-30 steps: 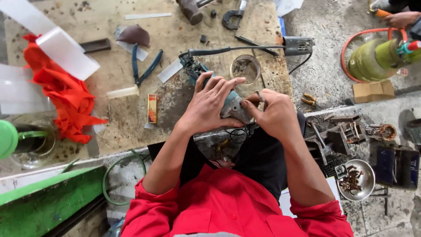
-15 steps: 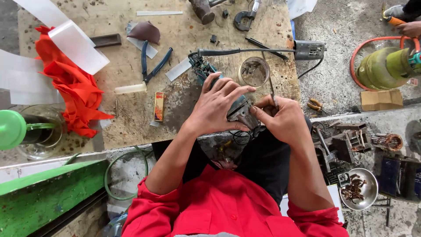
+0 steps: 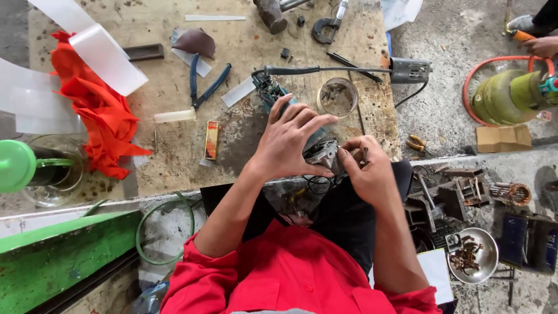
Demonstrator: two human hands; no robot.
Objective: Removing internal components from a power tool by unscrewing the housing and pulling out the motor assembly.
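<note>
Steadying a grey metal tool part [image 3: 321,154] at the near edge of the worktop [image 3: 174,168], just above the lap, with the left hand [image 3: 288,139] lying over it from the left, fingers spread and arched across its top. Closing in from the right with the right hand [image 3: 369,171], fingertips bunched against the part's right side and seemingly pinching something thin and dark, too small to tell what. Probably worth keeping the left palm pressing down so the part is not twisting, and keeping the right fingertips close to the contact point for fine control, since dark wires are hanging below the part and could be snagging. Lying just beyond the left hand, a teal tool body [image 3: 268,88] with a black cable, and a glass jar [image 3: 337,97] of small bits to its right. Resting farther left, blue-handled pliers [image 3: 203,87], a small yellow box [image 3: 212,139] and an orange cloth [image 3: 99,110]. Sitting on the floor at near right, a metal bowl [image 3: 488,238] of scraps; standing at far right, a green gas cylinder [image 3: 505,96] beside another person's hand [image 3: 540,46].
</note>
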